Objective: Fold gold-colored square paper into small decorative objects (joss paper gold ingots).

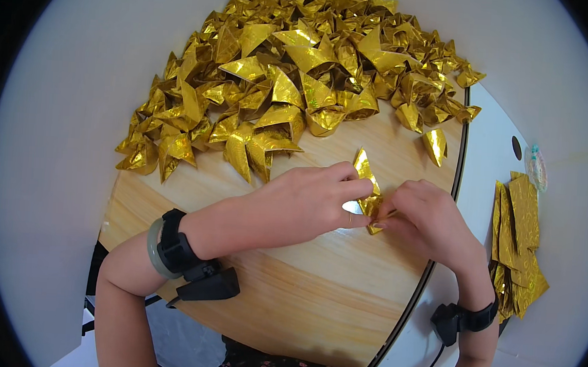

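Observation:
Between my two hands is a partly folded piece of gold foil paper, with one pointed end sticking up away from me. My left hand comes in from the left, fingers closed on the paper's near side. From the right, my right hand pinches the lower right part, its fingertips meeting those of the left. The paper's middle is partly hidden by my fingers. Just beyond, a single folded gold paper piece lies apart from a large heap of folded gold paper ingots.
The heap covers the far part of the wood-grain table. At right, a white side surface holds a stack of flat gold paper strips and a small clear plastic item. Pale walls rise on both sides.

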Tool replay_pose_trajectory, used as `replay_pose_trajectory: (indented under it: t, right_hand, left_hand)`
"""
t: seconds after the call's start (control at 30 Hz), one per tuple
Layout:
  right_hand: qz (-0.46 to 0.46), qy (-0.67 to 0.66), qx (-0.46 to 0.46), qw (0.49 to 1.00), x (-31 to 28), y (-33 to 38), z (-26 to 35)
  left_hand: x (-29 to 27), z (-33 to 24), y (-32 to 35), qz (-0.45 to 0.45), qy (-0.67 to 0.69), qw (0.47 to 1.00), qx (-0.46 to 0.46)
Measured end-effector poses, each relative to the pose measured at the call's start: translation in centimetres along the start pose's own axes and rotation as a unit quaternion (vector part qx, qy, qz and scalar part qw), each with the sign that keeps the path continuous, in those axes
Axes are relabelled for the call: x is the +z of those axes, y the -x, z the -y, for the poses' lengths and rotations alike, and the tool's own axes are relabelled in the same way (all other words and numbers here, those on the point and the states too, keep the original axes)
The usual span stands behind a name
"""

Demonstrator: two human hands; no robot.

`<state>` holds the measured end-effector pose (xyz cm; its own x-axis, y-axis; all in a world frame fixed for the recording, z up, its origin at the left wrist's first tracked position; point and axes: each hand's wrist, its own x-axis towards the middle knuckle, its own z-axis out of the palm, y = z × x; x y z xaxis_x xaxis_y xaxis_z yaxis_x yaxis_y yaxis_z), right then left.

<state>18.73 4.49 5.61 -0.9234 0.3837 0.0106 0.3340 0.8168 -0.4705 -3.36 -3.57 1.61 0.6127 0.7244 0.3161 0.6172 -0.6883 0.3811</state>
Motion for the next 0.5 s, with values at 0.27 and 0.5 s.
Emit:
replay_pose_trajectory:
  t: [0.27, 0.5]
  right_hand:
    - [0.018, -0.066, 0.097, 0.993, 0.5, -0.8, 0.5]
    - [0.0, -0.149, 0.178, 0.973, 1.2, -0.5, 0.3]
  left_hand:
    - [-0.2, 1.0, 0.5, -0.025, 0.095, 0.995, -0.032]
    - [-1.0, 0.6, 0.3, 0.004, 0.123, 0.988, -0.089]
